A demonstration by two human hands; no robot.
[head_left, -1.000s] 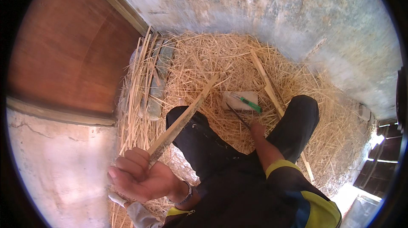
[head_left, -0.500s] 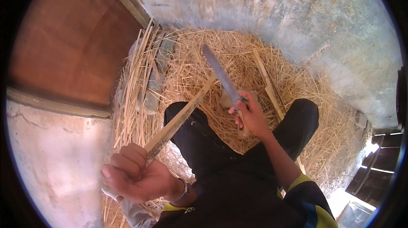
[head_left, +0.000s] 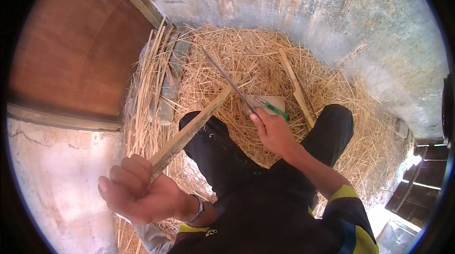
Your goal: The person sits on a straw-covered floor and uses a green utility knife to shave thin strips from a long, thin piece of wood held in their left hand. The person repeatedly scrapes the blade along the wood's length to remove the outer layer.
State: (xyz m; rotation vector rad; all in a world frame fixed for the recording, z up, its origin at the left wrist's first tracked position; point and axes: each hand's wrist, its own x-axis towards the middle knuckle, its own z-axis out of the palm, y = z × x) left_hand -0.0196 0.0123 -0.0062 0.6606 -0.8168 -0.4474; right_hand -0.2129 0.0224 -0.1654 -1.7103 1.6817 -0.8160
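Observation:
My left hand, at the lower left, is closed around the near end of a long split wooden strip, possibly bamboo. The strip slants away from me past my left knee. In my right hand is a long-bladed knife, its handle mostly hidden by the fingers. Its blade is seen nearly edge-on, pointing far left, and crosses the strip near the strip's far end. Whether blade and strip touch, I cannot tell. Just beyond my right hand a slim green-handled tool lies on a pale block.
Straw-like shavings cover the floor around my legs. Thin split strips are piled at the left, over a greyish bundle. Another wooden piece lies near my right knee. A stained wall and a brown panel border the space.
The knife has turned from showing its flat side to nearly edge-on, its tip swinging left. My right hand has rolled over, uncovering the green-handled tool. My left hand and strip shifted slightly left.

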